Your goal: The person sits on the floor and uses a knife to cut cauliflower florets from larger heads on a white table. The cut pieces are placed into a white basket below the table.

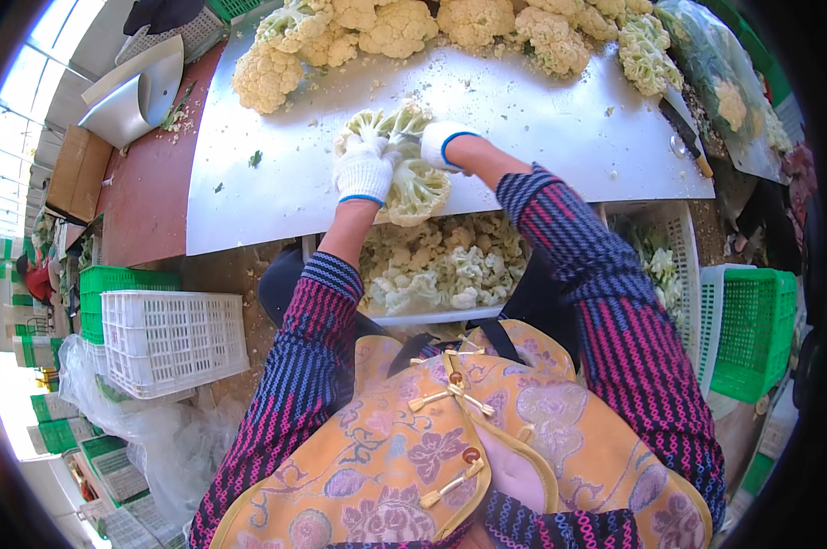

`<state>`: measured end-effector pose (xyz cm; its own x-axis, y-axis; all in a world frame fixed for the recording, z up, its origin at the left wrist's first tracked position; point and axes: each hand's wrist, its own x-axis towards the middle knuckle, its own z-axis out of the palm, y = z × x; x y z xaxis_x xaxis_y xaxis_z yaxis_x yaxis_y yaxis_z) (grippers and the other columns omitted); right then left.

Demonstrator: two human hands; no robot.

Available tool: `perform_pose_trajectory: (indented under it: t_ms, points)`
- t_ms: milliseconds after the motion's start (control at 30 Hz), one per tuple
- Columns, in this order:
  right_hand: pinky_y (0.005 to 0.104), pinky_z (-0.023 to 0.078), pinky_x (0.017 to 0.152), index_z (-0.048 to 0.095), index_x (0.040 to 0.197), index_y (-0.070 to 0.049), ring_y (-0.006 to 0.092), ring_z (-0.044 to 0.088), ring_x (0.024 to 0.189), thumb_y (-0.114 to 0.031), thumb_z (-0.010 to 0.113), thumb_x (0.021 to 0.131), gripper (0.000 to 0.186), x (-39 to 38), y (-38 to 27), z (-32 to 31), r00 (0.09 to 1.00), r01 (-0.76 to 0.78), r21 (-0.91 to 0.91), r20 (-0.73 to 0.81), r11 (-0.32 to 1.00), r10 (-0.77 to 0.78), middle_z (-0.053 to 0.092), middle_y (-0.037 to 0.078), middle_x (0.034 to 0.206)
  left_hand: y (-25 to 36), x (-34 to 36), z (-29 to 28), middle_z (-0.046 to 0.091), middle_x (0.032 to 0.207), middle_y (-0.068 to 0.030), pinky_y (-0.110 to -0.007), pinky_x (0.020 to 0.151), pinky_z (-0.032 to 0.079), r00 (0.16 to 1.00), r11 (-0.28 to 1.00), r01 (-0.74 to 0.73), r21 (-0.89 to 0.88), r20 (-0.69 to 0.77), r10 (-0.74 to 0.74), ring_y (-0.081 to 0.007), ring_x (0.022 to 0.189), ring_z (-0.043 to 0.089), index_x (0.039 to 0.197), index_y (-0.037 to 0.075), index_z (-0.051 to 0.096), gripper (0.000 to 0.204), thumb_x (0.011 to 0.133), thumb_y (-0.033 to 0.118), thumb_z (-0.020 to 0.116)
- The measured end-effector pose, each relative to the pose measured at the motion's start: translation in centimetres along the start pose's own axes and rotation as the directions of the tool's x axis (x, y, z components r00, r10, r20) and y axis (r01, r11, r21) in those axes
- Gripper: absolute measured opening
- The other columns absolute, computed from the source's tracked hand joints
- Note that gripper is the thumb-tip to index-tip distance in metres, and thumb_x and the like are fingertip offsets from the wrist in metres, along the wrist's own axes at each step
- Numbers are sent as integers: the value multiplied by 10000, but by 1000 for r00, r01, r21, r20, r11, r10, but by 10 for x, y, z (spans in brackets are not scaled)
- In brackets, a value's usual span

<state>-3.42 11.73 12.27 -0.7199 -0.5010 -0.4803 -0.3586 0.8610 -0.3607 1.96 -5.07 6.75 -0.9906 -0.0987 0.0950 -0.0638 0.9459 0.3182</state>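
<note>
On the pale sheet-covered table, my left hand (363, 172), in a white knit glove with a blue cuff, is closed on a cauliflower (419, 194). Its cut stalks and branching florets face up, and part of it overhangs the table's near edge. My right hand (441, 146), gloved the same way, is curled against the right side of this cauliflower. Its fingers are turned away from view, so whatever they hold is hidden. Below the edge, a white crate (413, 319) between my knees contains many loose florets and trimmed pieces.
A row of cauliflower heads (400, 27) lines the table's far side. At the right edge lie a knife (692, 142) and a plastic bag (720, 69) with cauliflower. White (174, 343) and green crates (757, 334) stand at both sides. A cardboard box (80, 174) sits far left.
</note>
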Motion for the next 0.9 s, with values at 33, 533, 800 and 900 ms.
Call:
perform_pose_trajectory:
  t_ms: [33,533,800,900]
  points:
    - [438,575,572,686,1036,52,358,689,666,-81,540,855,269,13,1,5,998,3,7,-61,1000,-3,690,261,911,3,2,-3,579,1193,-209,-465,902,495,1000,1000,22,-10,-5,-22,-380,1064,600,1151,176,715,405,843,435,671]
    - [478,575,675,689,1155,-33,342,706,813,-77,618,794,370,51,26,44,951,-125,-39,-289,991,109,704,228,1015,14,-14,12,565,1192,-175,-491,830,528,994,998,66,-15,-84,-67,-359,1022,635,1158,221,700,394,840,452,671]
    - [471,551,655,668,1161,4,339,657,731,-216,505,908,372,3,14,26,993,-115,-98,-40,989,111,682,222,951,15,-29,11,566,1153,-194,-474,854,496,989,990,83,-112,-114,-95,-383,994,616,1141,219,704,342,852,399,668]
    - [493,568,622,691,1084,23,369,694,723,-190,537,887,328,2,6,61,944,-94,-190,-330,977,27,702,238,929,19,-30,11,576,1121,-217,-487,820,504,981,983,152,-101,-104,-162,-385,974,628,1092,207,708,309,860,405,657]
